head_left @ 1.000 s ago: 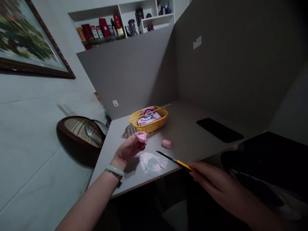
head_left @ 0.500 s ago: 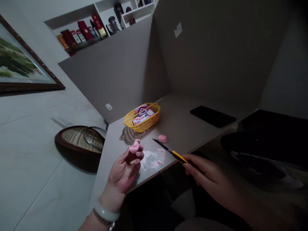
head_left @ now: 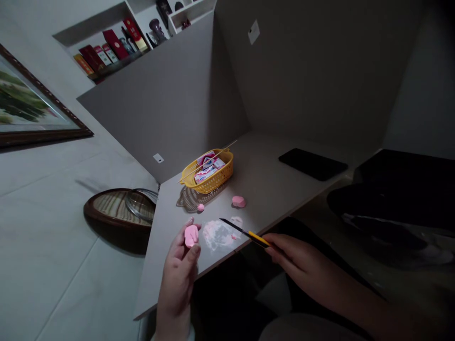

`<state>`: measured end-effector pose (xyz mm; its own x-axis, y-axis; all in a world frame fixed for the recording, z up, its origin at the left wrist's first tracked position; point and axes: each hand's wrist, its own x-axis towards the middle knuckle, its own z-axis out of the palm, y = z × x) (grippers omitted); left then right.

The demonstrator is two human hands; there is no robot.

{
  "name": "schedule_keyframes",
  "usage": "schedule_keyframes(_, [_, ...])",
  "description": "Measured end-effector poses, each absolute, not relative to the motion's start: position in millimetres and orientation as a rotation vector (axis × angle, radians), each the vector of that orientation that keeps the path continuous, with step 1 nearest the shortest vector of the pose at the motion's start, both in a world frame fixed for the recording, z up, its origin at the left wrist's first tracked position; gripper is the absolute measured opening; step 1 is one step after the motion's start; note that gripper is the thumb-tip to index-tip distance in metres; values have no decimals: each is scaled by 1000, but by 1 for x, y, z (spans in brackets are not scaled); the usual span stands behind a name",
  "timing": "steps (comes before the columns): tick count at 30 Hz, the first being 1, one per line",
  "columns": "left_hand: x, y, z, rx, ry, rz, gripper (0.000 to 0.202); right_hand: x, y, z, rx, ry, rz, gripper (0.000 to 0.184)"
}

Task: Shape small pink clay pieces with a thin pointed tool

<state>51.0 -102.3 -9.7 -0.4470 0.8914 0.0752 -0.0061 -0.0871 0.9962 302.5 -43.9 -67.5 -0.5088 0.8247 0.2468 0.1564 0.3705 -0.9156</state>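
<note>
My left hand (head_left: 180,260) has its fingers and thumb closed round a pink soap piece (head_left: 191,236), held up over the table's front left part. A groove or cut shows on its face. In my right hand (head_left: 289,253) is a craft knife (head_left: 259,238) with a yellow and black handle. Its dark blade points left, over the table and apart from the soap. A second pink soap block (head_left: 238,201) lies on the table beyond the blade. A small pink lump (head_left: 201,207) rests farther left, near the basket's shadow.
White-pink shavings and powder (head_left: 216,236) are spread on the grey table (head_left: 263,189). Behind stands a yellow basket (head_left: 216,181) with printed packets and a thin stick across it. A black flat object (head_left: 313,164) lies at the right. Grey panels (head_left: 170,109) border the table's back.
My left hand has moved lower and turned, so a broader face of the soap shows. My right hand and the knife have shifted slightly left and down. The small lump now shows clearly on the table.
</note>
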Motion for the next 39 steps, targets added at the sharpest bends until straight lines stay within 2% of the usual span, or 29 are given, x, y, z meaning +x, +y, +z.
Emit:
schedule_keyframes(4, [50,-98,-27,1299,1897,1600,71,305,-41,-68,-881,-1898,1140,26])
schedule_keyframes(8, [49,-100,-41,1469,2105,1389,53,301,-41,-67,-882,-1949,1146,26])
schedule_keyframes(12, [51,-107,-46,1485,2229,1271,45,297,-41,-67,-854,-2082,1090,26])
schedule_keyframes(18, [54,-119,-47,1428,2316,1306,42,312,-31,-71,-791,-2363,782,31])
schedule_keyframes(24, [52,-117,-53,1463,2304,1264,42,311,-27,-54,-862,-2554,674,34])
schedule_keyframes(34, [52,-116,-49,1395,2350,1353,47,307,-17,-30,-1004,-2580,533,23])
schedule_keyframes(37, [50,-118,-47,1344,2415,1366,51,302,-26,-28,-1112,-2610,398,27])
schedule_keyframes(39, [49,-120,-47,1271,2468,1444,57,295,-37,-28,-1084,-2633,322,38])
